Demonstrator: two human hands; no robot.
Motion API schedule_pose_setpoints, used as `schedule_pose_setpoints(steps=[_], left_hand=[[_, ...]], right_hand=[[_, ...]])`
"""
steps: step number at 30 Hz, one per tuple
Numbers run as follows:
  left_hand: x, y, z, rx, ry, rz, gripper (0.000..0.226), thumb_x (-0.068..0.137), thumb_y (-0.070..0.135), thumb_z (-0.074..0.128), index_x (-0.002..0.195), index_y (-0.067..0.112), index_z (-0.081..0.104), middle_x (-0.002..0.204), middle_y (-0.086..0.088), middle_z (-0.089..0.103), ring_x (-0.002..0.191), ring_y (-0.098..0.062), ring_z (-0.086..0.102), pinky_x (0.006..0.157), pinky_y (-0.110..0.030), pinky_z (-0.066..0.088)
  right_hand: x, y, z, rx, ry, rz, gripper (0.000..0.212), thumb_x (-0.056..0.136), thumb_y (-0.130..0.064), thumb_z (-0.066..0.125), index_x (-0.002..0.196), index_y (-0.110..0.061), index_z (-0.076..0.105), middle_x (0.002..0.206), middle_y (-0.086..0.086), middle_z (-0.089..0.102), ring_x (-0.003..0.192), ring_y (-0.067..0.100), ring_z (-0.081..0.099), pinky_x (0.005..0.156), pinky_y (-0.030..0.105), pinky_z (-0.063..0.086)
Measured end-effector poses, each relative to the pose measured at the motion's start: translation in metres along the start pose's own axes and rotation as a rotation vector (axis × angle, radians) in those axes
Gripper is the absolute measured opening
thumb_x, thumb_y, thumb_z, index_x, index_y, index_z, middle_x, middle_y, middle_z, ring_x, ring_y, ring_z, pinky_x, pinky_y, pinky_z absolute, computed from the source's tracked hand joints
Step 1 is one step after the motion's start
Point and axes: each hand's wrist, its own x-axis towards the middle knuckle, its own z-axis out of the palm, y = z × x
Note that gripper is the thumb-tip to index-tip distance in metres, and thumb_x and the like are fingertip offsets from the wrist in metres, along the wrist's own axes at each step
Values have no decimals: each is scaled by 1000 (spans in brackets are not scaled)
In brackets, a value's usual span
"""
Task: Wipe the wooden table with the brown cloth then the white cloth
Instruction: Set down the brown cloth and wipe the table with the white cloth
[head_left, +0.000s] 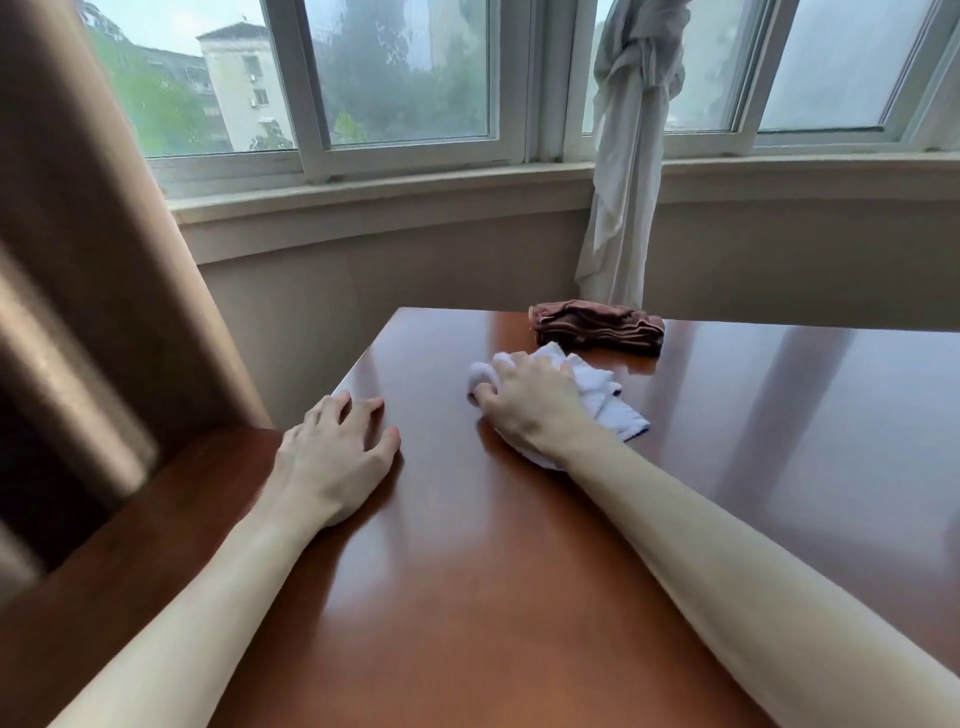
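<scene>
Fingers (498, 376) of the right hand (530, 405) curled over the bunched white cloth (597, 395), gripping it and pressing it onto the table (493, 571), toward the far edge and nearer the far left corner than the right side. Part of the white cloth trailing out flat to the right of the wrist. Left hand (332, 457) spread, holding nothing, fingertips planted near the left edge. Brown cloth (597, 327) folded in a heap just beyond the white cloth, at the far edge. Beyond the table: knotted pale curtain (628, 156), window sill, windows.
</scene>
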Motion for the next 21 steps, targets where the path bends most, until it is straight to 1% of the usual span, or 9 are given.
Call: schedule_pose_setpoints(steps=[2, 4, 7, 10, 12, 14, 16, 18, 21], left_hand=[[1, -3, 1, 1, -1, 0, 57, 98, 57, 36, 150, 34, 39, 159, -2, 31, 149, -19, 23, 118, -43, 25], [2, -5, 2, 6, -2, 5, 59, 96, 59, 33, 150, 35, 39, 159, -1, 31, 149, -19, 24, 119, -42, 25], [1, -4, 3, 2, 6, 1, 56, 98, 56, 37, 150, 35, 38, 160, -1, 29, 150, -18, 21, 119, -41, 23], [2, -4, 4, 13, 6, 10, 57, 98, 57, 37, 150, 35, 38, 159, -1, 29, 150, -18, 21, 119, -40, 23], [2, -5, 6, 14, 12, 13, 62, 94, 62, 31, 150, 35, 37, 159, -1, 30, 150, -18, 22, 120, -39, 23], [2, -5, 5, 5, 17, 8, 72, 86, 65, 22, 150, 36, 38, 159, -1, 30, 150, -17, 23, 120, -39, 22], [2, -4, 5, 1, 15, 6, 74, 84, 66, 20, 150, 36, 37, 160, -1, 29, 150, -18, 21, 121, -39, 22], [1, -4, 4, -1, 13, 10, 67, 91, 65, 25, 150, 37, 35, 161, -1, 27, 151, -18, 19, 122, -39, 21], [1, -6, 4, 0, 10, 10, 58, 97, 60, 33, 152, 41, 31, 163, 3, 23, 152, -15, 16, 121, -38, 19]], right_hand=[[5, -12, 4, 23, -42, -146, 50, 91, -48, 25, 121, -28, 60, 130, 5, 59, 125, 32, 46, 105, 53, 33], [23, -4, 3, 32, -77, -130, 49, 93, -49, 24, 123, -32, 59, 131, 4, 58, 125, 30, 46, 102, 49, 34], [36, 1, 6, 24, -31, -78, 45, 93, -50, 28, 118, -32, 60, 129, 3, 59, 122, 31, 49, 102, 50, 36], [29, -9, 12, 41, -32, -271, 38, 91, -47, 26, 110, -37, 58, 119, -5, 59, 115, 25, 46, 96, 48, 31], [28, -10, 11, 74, -65, -317, 38, 89, -47, 24, 109, -38, 56, 118, -6, 59, 117, 23, 45, 97, 46, 30], [41, -13, 12, 74, -70, -268, 41, 91, -48, 26, 114, -36, 57, 127, 0, 59, 124, 26, 45, 99, 46, 29], [58, -23, 16, 55, -75, -200, 44, 96, -48, 29, 126, -32, 58, 135, 5, 56, 129, 30, 43, 104, 47, 29], [78, -31, 20, 58, -102, -137, 45, 99, -46, 32, 134, -29, 56, 142, 7, 52, 133, 32, 41, 110, 51, 29], [116, -30, 28, 43, -136, -71, 50, 98, -49, 32, 135, -28, 57, 144, 9, 51, 135, 33, 41, 113, 55, 27]])
